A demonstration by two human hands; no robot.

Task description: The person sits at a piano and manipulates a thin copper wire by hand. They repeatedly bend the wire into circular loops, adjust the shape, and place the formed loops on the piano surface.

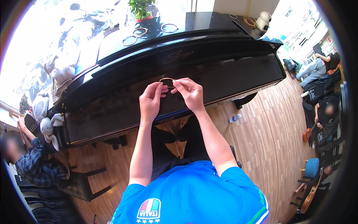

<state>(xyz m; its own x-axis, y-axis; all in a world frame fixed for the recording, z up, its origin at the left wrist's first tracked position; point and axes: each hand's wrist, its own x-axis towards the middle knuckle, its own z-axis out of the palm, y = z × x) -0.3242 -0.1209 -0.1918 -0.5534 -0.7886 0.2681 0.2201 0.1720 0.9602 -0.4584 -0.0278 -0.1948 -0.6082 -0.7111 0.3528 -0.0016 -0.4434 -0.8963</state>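
Observation:
A small, thin, light-brown hoop (pixel 166 78) is held up between my two hands above the closed black piano (pixel 223 72). My left hand (pixel 150 100) pinches its left side between thumb and fingers. On the opposite side, my right hand (pixel 192 94) grips the hoop in the same way. My fingers cover parts of the ring at both sides. On the glossy piano top lie more hoops: a dark-rimmed one (pixel 123 42), a brown one (pixel 135 34) and another dark-rimmed one (pixel 169 31).
A potted plant (pixel 141 15) and a white camera-like device (pixel 263 20) stand on the piano, with brown rings (pixel 249 22) beside the device. A plush rabbit (pixel 47 126) hangs at the left end. A plastic bottle (pixel 235 118) is on the wooden floor. Other people sit left and right, some with instruments.

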